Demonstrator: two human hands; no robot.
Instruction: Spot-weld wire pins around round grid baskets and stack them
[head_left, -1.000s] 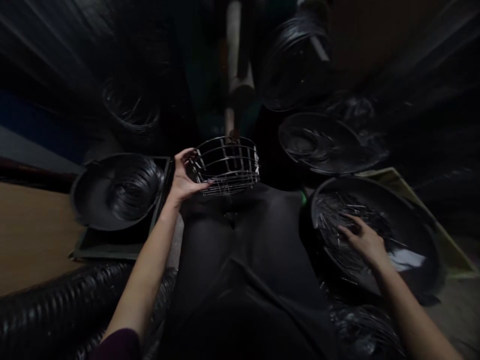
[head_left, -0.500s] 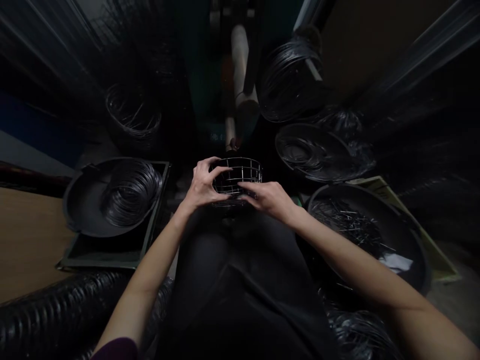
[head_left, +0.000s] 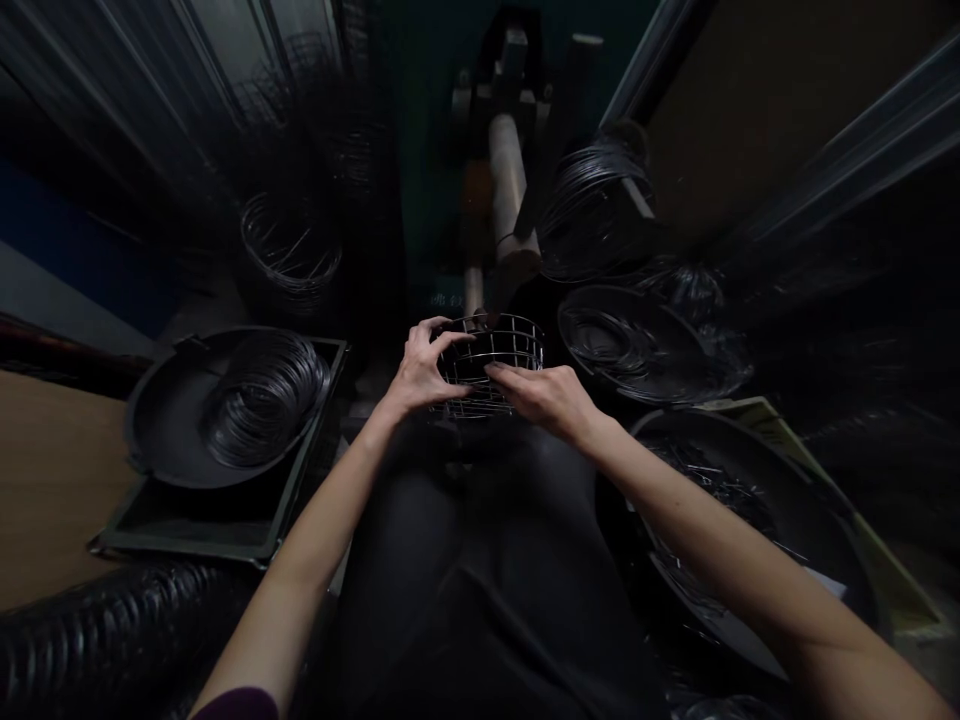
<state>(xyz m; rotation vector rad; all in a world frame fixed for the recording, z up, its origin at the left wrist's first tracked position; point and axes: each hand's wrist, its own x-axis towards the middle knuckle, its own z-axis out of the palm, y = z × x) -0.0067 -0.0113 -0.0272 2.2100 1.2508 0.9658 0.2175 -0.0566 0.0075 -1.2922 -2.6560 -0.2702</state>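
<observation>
A round wire basket of thin metal rings and crossbars is held above my lap, just below the machine's front end. My left hand grips its left side, with fingers curved over the wires and the thumb lower down. On the near right side, my right hand has its fingers pressed together at the wires; the fingertips reach into the basket's outline. The machine's pale cylindrical arm points down toward the basket. Whether the basket touches the machine cannot be made out in the dark.
A black basin with coiled wire rings rests on a green crate at left. At right are a basin of wire rings and a basin of short wire pieces. More coils stand behind.
The camera view has shifted, so the machine shows more fully. Both hands and the basket appear slightly farther right in the picture, with the basket still held.
</observation>
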